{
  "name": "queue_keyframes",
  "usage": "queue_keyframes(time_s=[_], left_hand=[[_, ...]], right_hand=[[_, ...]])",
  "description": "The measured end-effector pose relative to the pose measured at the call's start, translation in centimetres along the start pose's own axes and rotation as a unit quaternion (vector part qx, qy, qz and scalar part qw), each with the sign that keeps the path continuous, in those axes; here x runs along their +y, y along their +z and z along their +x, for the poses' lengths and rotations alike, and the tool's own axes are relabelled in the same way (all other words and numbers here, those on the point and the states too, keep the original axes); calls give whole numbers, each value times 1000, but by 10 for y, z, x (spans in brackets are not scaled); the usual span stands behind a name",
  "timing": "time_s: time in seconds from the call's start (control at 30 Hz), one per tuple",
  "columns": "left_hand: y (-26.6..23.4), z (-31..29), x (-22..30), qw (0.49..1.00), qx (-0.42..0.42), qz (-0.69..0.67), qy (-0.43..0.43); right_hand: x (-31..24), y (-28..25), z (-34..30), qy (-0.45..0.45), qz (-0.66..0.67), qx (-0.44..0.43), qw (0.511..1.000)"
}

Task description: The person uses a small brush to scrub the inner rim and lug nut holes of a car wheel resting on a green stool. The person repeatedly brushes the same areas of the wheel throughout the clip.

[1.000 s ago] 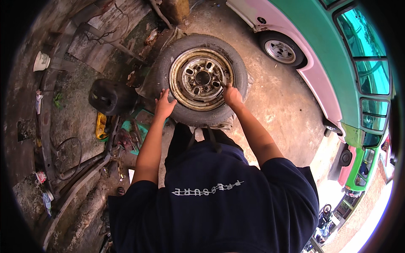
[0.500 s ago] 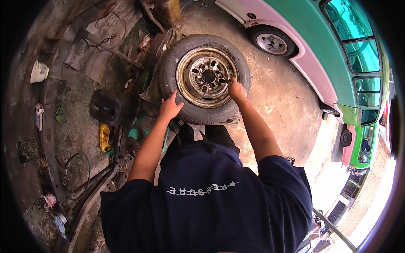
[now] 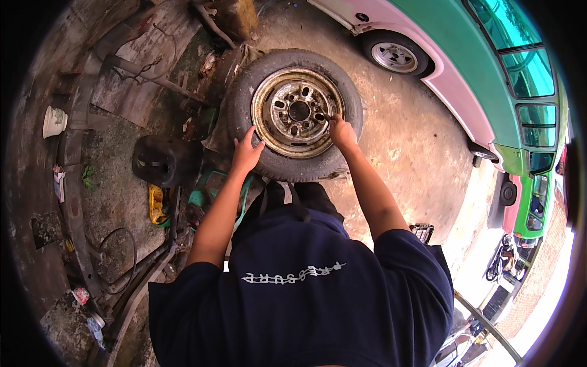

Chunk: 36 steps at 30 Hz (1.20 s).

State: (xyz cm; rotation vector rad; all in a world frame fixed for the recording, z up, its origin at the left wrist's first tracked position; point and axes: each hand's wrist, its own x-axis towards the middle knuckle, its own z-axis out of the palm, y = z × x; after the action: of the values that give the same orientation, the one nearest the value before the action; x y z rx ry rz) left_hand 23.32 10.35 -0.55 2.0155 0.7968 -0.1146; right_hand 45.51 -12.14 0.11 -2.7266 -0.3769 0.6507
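A tyre (image 3: 243, 85) on a rusty, worn steel rim (image 3: 278, 136) lies face up in front of me, its round centre hole and several slots showing. My left hand (image 3: 246, 153) rests on the tyre's near left sidewall with thumb and fingers apart, the fingertips close to the rim's edge. On the right side, my right hand (image 3: 343, 132) is closed over the rim's edge. A small dark tip pokes out from its fingers toward the rim face; its kind cannot be made out.
To the left are a black plastic container (image 3: 160, 160), a yellow object (image 3: 157, 203), metal bars and scattered scraps. A green and pink van (image 3: 440, 85) stands at the right on the concrete floor (image 3: 409, 147). Farther right is a second green vehicle (image 3: 534, 208).
The view has shifted slightly, and the surroundings appear a little displaced. Both hands keep nearly the same places on the wheel.
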Motion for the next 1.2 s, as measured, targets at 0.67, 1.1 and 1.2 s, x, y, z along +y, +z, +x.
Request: queue_keyframes(time_s=[0.67,1.1,1.2], left_hand=[[6,25,-5,986,-16,139,-87],[5,21,-8,987,-8,143,-73],[2,20,-7,988,-11,136,-75]], right_hand=[[9,-20,-16,-39,5,17,999],[10,-9,-10,-33,-4,10,999],[16,-10,-17,-33,23,17,999]])
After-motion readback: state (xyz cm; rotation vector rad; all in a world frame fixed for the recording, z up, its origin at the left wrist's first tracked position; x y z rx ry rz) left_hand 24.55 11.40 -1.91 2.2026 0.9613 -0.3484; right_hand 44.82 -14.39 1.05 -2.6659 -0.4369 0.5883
